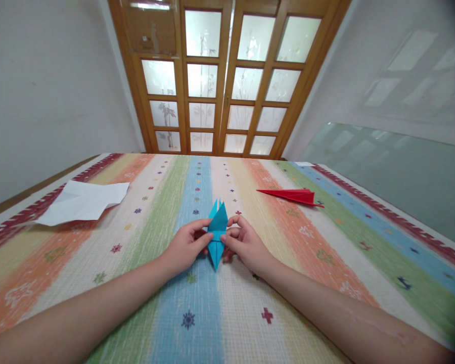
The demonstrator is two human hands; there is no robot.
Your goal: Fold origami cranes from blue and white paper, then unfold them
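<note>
A folded piece of blue origami paper (217, 222) is held upright in the middle of the view, just above the striped tablecloth. It has a pointed lower tip, a broad front flap and narrow points behind at the top. My left hand (187, 245) pinches its left edge between thumb and fingers. From the other side, my right hand (246, 242) grips the right edge, thumb on the front near the middle crease. The fingertips behind the paper are partly hidden.
On the right of the tablecloth (189, 321) lies a red folded paper plane (291, 195). A creased white sheet (85, 202) rests at the left. Wooden doors with glass panes (227, 76) stand beyond the far edge, and a pale green glass panel (387, 177) is at right.
</note>
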